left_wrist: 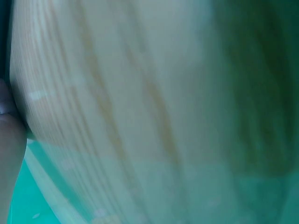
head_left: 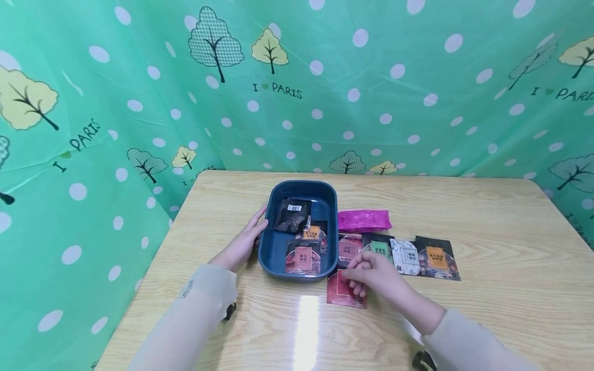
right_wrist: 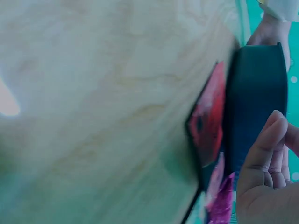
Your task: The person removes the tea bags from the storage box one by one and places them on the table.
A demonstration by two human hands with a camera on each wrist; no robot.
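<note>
A dark blue plastic box [head_left: 266, 247] holds several packets, among them a black packet [head_left: 291, 219] with a white label and a packet with a pink label [head_left: 303, 258]. My left hand [head_left: 243, 242] rests against the box's left outer wall, fingers stretched along it; in the left wrist view only a bit of this hand [left_wrist: 10, 149] shows at the edge. My right hand [head_left: 371, 275] is over a red packet [head_left: 341, 296] at the box's front right corner, fingers loosely bent. In the right wrist view the red packet [right_wrist: 210, 116] lies apart from the thumb and fingers, which hold nothing.
Right of the box lie a red-labelled packet [head_left: 349, 249], a green-labelled one [head_left: 379, 247], a white one [head_left: 406, 256] and an orange-labelled one [head_left: 438, 257], partly overlapping. A shiny magenta pouch [head_left: 364, 220] lies behind them. A green patterned curtain [head_left: 325, 113] hangs beyond the wooden table [head_left: 501, 221].
</note>
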